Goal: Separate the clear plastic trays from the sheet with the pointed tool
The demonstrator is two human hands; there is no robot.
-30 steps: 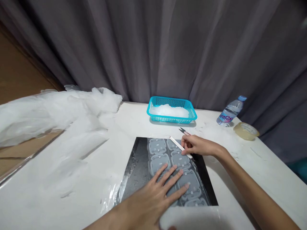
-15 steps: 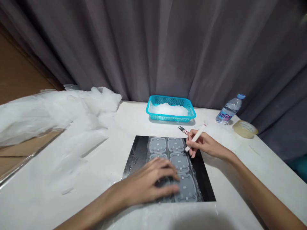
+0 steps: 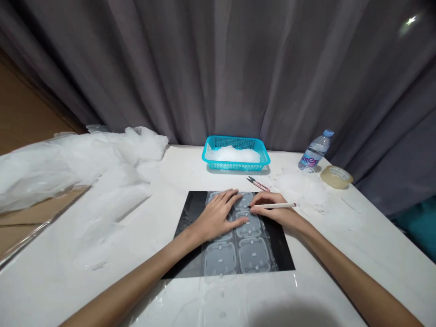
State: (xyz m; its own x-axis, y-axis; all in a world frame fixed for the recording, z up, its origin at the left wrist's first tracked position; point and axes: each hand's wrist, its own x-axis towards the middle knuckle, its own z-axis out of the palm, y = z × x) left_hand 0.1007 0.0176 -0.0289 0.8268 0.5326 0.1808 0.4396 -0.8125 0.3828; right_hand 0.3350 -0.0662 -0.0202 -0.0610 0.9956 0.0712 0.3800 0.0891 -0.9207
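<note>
The bottle (image 3: 314, 152) label shows letters like "ten"; print on the tape roll (image 3: 336, 177) is unreadable. The left hand (image 3: 218, 218), thumb spread, hides part of the plastic sheet (image 3: 220, 258) over the black mat (image 3: 281, 245). The right hand (image 3: 272, 204) pinches the pen (image 3: 279, 205) above it, lying nearly sideways, tip left.

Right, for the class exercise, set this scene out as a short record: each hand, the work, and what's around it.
Left hand: fingers spread on the clear patterned sheet
Right hand: gripping a white pen-like tool
Beneath sheet: black board
Beyond board: snips, blue basket holding white material
Toward right: bottle, tape roll
</note>
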